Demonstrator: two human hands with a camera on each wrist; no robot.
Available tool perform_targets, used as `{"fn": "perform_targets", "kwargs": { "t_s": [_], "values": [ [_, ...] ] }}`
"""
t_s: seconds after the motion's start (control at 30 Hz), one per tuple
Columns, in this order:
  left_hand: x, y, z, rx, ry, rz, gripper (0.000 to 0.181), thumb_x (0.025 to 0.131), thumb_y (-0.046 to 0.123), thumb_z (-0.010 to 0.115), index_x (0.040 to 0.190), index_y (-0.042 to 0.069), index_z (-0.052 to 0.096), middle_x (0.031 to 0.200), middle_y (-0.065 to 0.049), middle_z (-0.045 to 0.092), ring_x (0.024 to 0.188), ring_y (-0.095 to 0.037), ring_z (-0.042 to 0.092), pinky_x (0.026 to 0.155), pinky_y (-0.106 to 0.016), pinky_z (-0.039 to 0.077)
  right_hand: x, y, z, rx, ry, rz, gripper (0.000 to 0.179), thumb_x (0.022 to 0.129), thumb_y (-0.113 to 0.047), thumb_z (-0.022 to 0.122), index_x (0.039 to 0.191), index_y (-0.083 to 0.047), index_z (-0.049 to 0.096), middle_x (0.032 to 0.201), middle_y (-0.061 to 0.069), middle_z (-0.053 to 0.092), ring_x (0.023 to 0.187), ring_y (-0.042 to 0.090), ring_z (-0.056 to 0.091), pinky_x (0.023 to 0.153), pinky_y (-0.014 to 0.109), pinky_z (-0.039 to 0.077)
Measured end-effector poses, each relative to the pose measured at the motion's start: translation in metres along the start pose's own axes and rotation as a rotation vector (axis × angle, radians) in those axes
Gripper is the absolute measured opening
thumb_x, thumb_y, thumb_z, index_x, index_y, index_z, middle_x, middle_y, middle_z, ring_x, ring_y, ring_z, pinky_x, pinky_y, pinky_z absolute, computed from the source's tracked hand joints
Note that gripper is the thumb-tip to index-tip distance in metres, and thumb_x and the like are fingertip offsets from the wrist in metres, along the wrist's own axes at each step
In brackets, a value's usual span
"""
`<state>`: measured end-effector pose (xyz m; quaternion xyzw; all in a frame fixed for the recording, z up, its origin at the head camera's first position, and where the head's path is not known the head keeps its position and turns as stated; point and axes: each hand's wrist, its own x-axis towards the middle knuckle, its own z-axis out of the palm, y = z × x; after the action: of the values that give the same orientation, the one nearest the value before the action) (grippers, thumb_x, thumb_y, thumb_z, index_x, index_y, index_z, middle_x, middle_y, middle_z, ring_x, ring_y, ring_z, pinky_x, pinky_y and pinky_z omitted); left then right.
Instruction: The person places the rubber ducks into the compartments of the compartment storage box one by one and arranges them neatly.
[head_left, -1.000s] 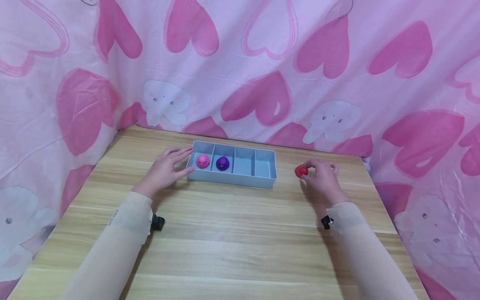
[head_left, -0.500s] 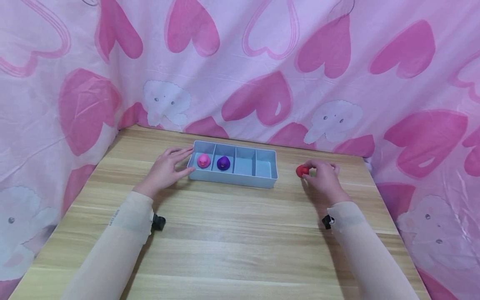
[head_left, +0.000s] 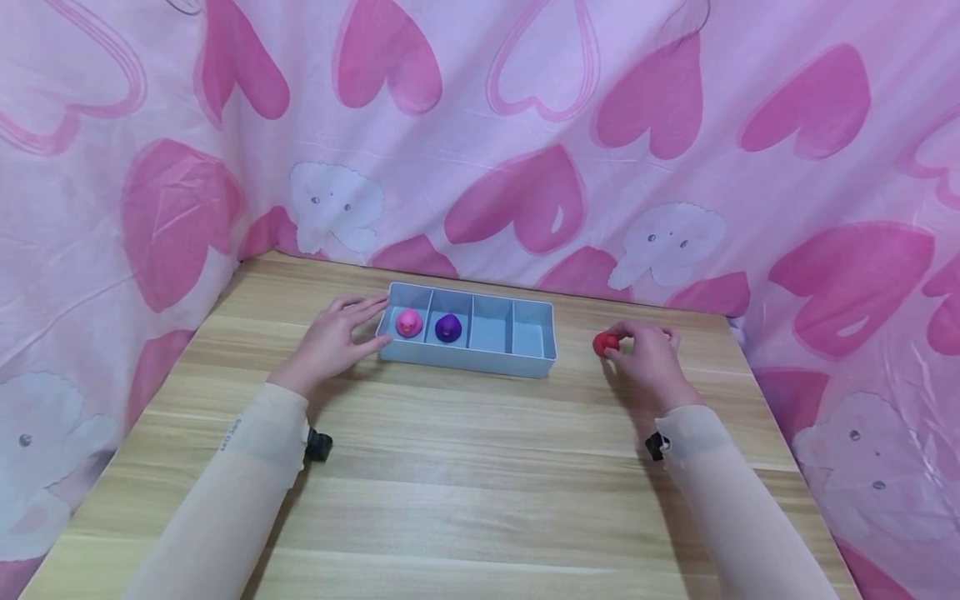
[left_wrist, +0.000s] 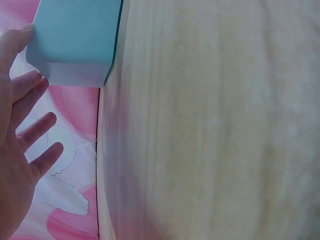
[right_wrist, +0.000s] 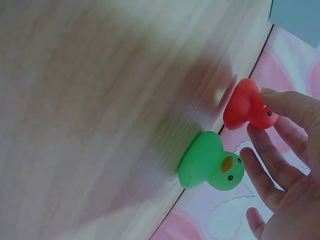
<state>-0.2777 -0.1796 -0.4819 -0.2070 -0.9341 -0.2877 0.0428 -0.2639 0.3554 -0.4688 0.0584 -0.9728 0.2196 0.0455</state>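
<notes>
In the head view my left hand (head_left: 332, 342) is at the left end of a light blue box, its fingers fairly straight. The left wrist view shows the thumb and fingertips right at the corners of the box (left_wrist: 75, 35). Inside sit a pink rubber duck (head_left: 408, 322) in the leftmost compartment and a purple rubber duck (head_left: 448, 327) in the one beside it. To the right of the box, my right hand (head_left: 649, 354) pinches a red rubber duck (right_wrist: 246, 105) by its head. Under that hand's other fingers stands a green rubber duck (right_wrist: 207, 162), mostly hidden in the head view.
The box has two bare compartments (head_left: 491, 325) on its right side. A wooden table (head_left: 457, 467) lies under everything, and a pink heart-patterned cloth (head_left: 517, 83) hangs along its back and sides. Each sleeve carries a small black device (head_left: 318, 445) at the wrist.
</notes>
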Motion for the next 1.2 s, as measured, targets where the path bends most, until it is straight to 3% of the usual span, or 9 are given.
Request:
{"fn": "perform_targets", "kwargs": {
  "t_s": [0.27, 0.77, 1.2],
  "values": [
    [0.0, 0.0, 0.001, -0.01, 0.008, 0.016, 0.07, 0.095, 0.045, 0.073, 0.154, 0.016, 0.05, 0.16, -0.01, 0.049, 0.147, -0.04, 0.037, 0.119, -0.069, 0.029, -0.002, -0.013, -0.002, 0.012, 0.03, -0.011, 0.021, 0.093, -0.018, 0.078, 0.112, -0.014, 0.072, 0.107, 0.005, 0.074, 0.112, 0.034, 0.065, 0.116, 0.068, 0.007],
    [-0.001, 0.0, -0.004, -0.005, 0.015, 0.029, 0.069, 0.095, 0.043, 0.073, 0.154, 0.014, 0.05, 0.159, -0.012, 0.049, 0.147, -0.04, 0.038, 0.119, -0.068, 0.029, 0.014, -0.044, -0.009, -0.027, 0.128, -0.1, 0.024, 0.088, -0.023, 0.083, 0.11, -0.016, 0.075, 0.107, 0.001, 0.078, 0.112, 0.029, 0.065, 0.113, 0.064, 0.015],
    [-0.001, 0.001, -0.001, -0.017, 0.011, 0.026, 0.07, 0.096, 0.045, 0.072, 0.155, 0.015, 0.05, 0.159, -0.012, 0.049, 0.147, -0.039, 0.037, 0.119, -0.069, 0.028, 0.013, -0.09, -0.013, -0.044, 0.156, -0.17, 0.028, 0.087, -0.024, 0.084, 0.112, -0.017, 0.074, 0.111, 0.002, 0.075, 0.12, 0.03, 0.06, 0.118, 0.066, 0.013]
  ]
}}
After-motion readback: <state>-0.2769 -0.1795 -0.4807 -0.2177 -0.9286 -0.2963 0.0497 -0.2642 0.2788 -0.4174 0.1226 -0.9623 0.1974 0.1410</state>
